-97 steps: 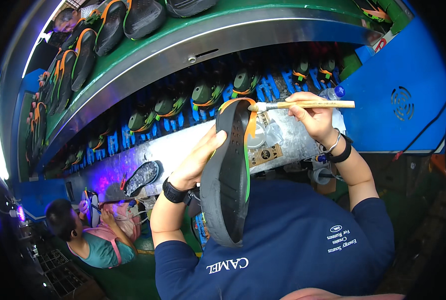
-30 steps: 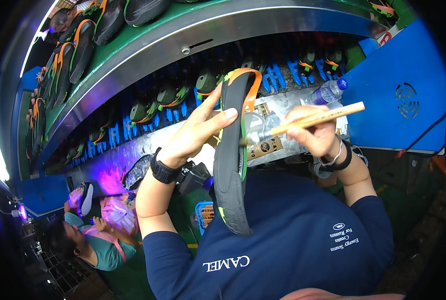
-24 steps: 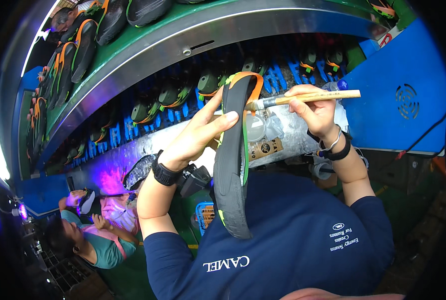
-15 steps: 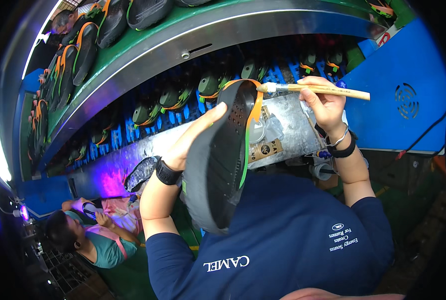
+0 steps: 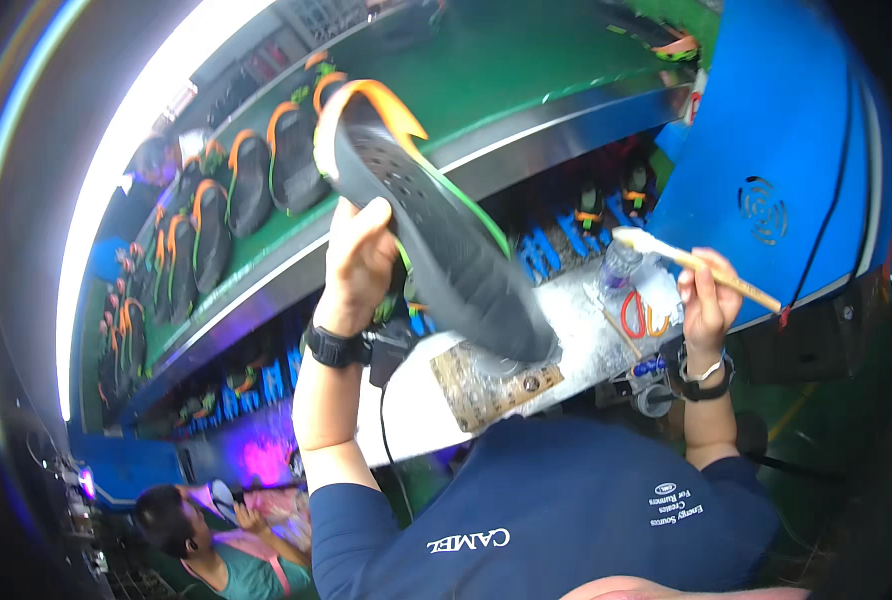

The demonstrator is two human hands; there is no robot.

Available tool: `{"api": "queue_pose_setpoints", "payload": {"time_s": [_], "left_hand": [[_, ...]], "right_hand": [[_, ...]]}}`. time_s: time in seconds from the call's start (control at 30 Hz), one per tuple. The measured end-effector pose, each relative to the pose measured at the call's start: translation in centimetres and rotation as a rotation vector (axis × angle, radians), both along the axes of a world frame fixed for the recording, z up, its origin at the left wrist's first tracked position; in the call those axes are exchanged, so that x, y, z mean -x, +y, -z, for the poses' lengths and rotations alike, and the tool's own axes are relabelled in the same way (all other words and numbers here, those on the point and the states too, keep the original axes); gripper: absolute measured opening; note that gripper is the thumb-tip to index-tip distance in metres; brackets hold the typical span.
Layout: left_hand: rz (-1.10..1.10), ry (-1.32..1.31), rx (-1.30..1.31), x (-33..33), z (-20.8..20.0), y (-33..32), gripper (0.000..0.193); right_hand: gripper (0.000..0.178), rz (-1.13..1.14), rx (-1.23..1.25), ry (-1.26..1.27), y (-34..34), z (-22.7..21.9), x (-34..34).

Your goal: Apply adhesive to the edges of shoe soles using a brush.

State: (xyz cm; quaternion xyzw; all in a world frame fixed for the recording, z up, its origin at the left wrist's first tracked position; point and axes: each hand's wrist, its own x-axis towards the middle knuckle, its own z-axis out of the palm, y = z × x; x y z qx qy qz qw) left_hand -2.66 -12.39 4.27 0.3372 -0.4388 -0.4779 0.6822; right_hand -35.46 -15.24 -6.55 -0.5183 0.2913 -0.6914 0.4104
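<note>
Sole work at a conveyor bench: left hand (image 5: 359,262) lifts a dark shoe sole (image 5: 436,225) high above the worktop (image 5: 421,395), fingers and thumb clamped around its edge near the middle, toe end with orange tip pointing up toward the green conveyor belt (image 5: 486,70). Right hand (image 5: 704,300) sits well apart to the side, fingers closed on a wooden-handled brush (image 5: 696,265), pale bristles aimed back at the sole but not touching it

Judgement on doing it well: keep the grip on the rim only, off the face being coated; tilt the sole so light shows wet patches; stroke thin and even out to the edge

Materials: sole looks like matte rubbery foam, perforated with small holes, green line along one rim. Brush handle bare wood. Worktop pale, smeared. Clear plastic bottle (image 5: 618,272) stands just beside the brush head. More dark soles with orange trim (image 5: 246,180) lie in a row on the belt
</note>
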Motion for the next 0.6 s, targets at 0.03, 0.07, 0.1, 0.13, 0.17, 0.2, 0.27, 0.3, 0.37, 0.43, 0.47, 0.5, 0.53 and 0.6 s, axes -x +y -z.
{"api": "queue_pose_setpoints", "payload": {"time_s": [0.03, 0.07, 0.1, 0.13, 0.17, 0.2, 0.27, 0.3, 0.37, 0.43, 0.47, 0.5, 0.53, 0.6], "left_hand": [[0.003, -0.059, 0.042, 0.2, -0.8, -1.8, 0.04], [-0.005, -0.124, 0.086, 0.0, -1.9, -3.4, 0.043], [-0.014, -0.165, 0.121, 0.4, -2.9, -5.3, 0.048], [-0.068, -0.197, 0.16, 1.4, -3.6, -7.2, 0.056], [-0.176, -0.29, 0.222, 2.4, -4.0, -9.4, 0.054], [-0.3, -0.39, 0.287, 2.9, -4.2, -11.1, 0.053], [-0.807, -0.96, 0.531, 3.9, -4.2, -14.7, 0.076], [-0.655, -0.778, 0.338, 4.8, -3.7, -15.6, 0.075], [-0.395, -0.63, 0.038, 5.2, -3.1, -16.7, 0.066], [-0.392, -0.67, -0.072, 4.3, -2.7, -17.5, 0.061], [-0.424, -0.706, -0.101, 4.8, -2.1, -17.2, 0.061], [-0.415, -0.747, -0.066, 5.4, -1.7, -17.1, 0.072], [-0.407, -0.786, -0.028, 5.9, -1.4, -17.1, 0.082], [-0.394, -0.916, -0.099, 7.0, -1.8, -17.1, 0.098]], "right_hand": [[0.021, 0.006, -0.037, -0.016, 0.8, 0.5, 1.3], [0.02, 0.02, -0.071, -0.053, 1.6, 1.2, 2.2], [0.019, 0.025, -0.075, -0.073, 2.4, 1.5, 3.1], [0.019, 0.029, -0.081, -0.091, 2.9, 1.8, 3.9], [0.019, 0.053, -0.069, -0.106, 3.3, 2.2, 4.8], [0.018, 0.053, -0.081, -0.141, 3.7, 2.5, 5.3], [0.018, 0.071, -0.088, -0.188, 4.2, 3.0, 6.4], [0.017, 0.095, -0.113, -0.173, 4.3, 3.2, 7.1], [0.017, 0.135, -0.153, -0.14, 4.2, 3.8, 8.1], [0.017, 0.139, -0.158, -0.153, 4.2, 4.1, 9.0], [0.018, 0.138, -0.184, -0.142, 3.9, 4.4, 9.3], [0.018, 0.132, -0.207, -0.141, 3.6, 4.7, 9.5], [0.018, 0.14, -0.204, -0.149, 3.3, 4.8, 9.6], [0.018, 0.126, -0.262, -0.148, 3.1, 5.2, 10.1]]}}
